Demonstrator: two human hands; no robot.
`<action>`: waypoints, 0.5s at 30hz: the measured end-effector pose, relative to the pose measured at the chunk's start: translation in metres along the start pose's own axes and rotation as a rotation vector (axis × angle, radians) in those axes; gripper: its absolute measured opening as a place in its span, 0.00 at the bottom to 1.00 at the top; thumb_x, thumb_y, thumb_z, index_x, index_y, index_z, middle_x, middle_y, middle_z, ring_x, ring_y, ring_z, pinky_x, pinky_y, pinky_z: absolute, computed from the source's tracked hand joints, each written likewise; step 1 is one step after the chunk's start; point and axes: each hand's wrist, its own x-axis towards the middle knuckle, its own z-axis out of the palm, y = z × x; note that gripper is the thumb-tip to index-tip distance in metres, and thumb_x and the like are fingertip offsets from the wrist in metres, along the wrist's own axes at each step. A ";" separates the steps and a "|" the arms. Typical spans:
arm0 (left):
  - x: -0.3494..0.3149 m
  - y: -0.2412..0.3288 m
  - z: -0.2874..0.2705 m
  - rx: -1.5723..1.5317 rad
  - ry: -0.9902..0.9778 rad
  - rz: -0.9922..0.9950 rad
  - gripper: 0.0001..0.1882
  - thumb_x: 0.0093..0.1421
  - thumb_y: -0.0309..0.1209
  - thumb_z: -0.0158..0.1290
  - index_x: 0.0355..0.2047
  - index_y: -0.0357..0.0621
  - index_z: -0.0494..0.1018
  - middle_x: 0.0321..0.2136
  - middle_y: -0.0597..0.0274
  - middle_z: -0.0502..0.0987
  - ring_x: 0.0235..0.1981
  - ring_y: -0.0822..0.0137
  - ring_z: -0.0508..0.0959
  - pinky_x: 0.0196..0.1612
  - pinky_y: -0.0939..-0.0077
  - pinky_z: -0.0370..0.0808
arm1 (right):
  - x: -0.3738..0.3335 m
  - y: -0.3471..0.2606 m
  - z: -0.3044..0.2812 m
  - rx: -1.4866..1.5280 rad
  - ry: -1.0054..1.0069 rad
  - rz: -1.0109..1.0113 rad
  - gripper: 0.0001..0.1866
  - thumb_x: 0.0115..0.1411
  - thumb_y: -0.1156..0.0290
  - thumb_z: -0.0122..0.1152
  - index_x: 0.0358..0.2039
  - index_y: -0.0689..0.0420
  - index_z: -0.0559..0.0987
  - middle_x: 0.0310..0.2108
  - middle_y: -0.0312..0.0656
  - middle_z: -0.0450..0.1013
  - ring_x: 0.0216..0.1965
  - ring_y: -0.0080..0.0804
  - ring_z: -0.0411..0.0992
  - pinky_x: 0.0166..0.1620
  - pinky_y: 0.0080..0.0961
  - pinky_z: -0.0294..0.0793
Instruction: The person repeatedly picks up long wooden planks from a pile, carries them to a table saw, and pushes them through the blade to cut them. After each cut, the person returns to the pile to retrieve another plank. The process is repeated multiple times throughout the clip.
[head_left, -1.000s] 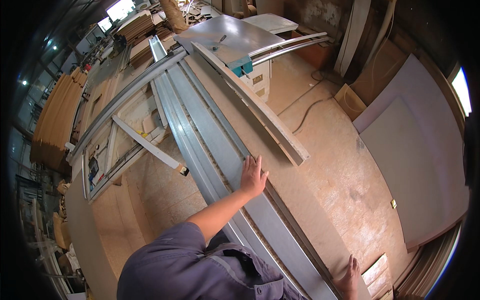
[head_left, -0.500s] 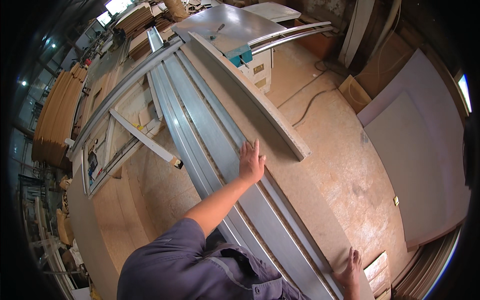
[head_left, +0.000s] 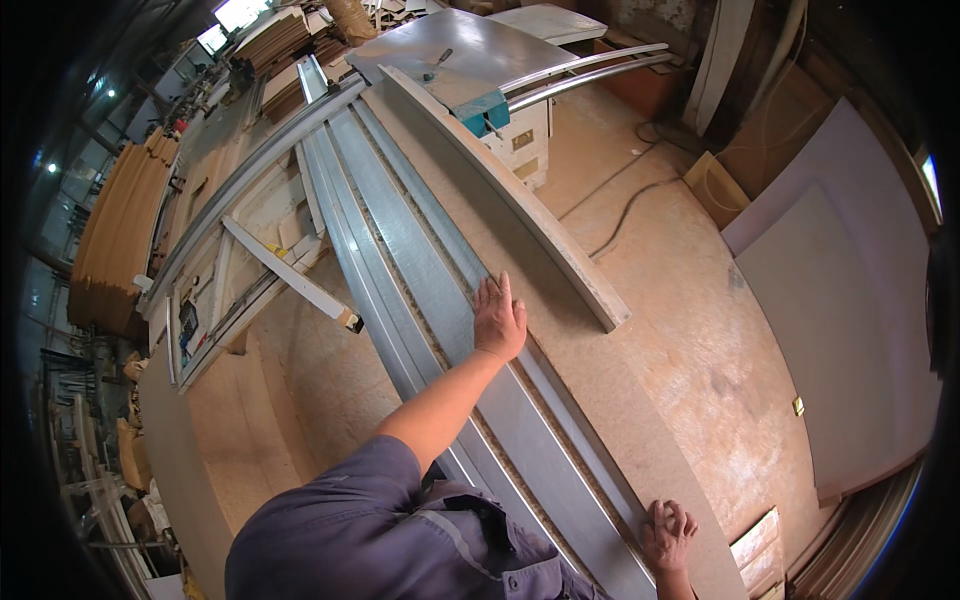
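Left hand [head_left: 499, 318], fingers extended, and right hand [head_left: 670, 537], five o'clock, fingers curled, touch board [head_left: 600, 380]. Nine-o'clock frame [head_left: 290, 273] contains small items [head_left: 189, 320].

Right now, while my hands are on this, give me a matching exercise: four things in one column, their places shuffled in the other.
1. Left hand
2. Right hand
3. Teal box
4. Stacked brown sheets

A. Left side of the picture
B. At the long board, near the picture's lower edge
C. Near the picture's centre
D. Upper middle of the picture

Pairs: 1-C, 2-B, 3-D, 4-A
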 end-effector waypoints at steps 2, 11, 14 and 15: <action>0.001 -0.007 0.002 0.003 0.018 0.007 0.35 0.66 0.35 0.46 0.69 0.32 0.49 0.61 0.25 0.61 0.67 0.30 0.56 0.69 0.40 0.50 | 0.012 -0.004 0.009 0.012 0.123 -0.065 0.26 0.51 0.69 0.68 0.53 0.43 0.78 0.48 0.33 0.68 0.41 0.35 0.66 0.46 0.37 0.63; 0.015 -0.038 0.003 0.022 0.043 0.018 0.35 0.66 0.34 0.46 0.70 0.36 0.50 0.61 0.24 0.62 0.65 0.29 0.58 0.69 0.41 0.52 | 0.019 -0.012 0.051 -0.024 0.121 -0.163 0.13 0.60 0.70 0.63 0.46 0.53 0.79 0.43 0.44 0.73 0.41 0.43 0.71 0.39 0.40 0.72; 0.020 -0.047 0.003 0.024 0.059 0.033 0.35 0.66 0.34 0.46 0.70 0.37 0.50 0.60 0.24 0.62 0.65 0.28 0.59 0.69 0.42 0.52 | 0.032 -0.022 0.055 0.021 0.184 -0.159 0.09 0.60 0.69 0.64 0.41 0.52 0.80 0.40 0.43 0.74 0.39 0.42 0.72 0.37 0.38 0.71; 0.022 -0.050 0.002 0.021 0.062 0.031 0.35 0.66 0.34 0.46 0.70 0.37 0.50 0.60 0.24 0.62 0.64 0.27 0.59 0.69 0.42 0.52 | 0.037 -0.028 0.057 0.034 0.204 -0.156 0.07 0.60 0.69 0.64 0.39 0.52 0.80 0.39 0.42 0.75 0.38 0.42 0.72 0.36 0.38 0.71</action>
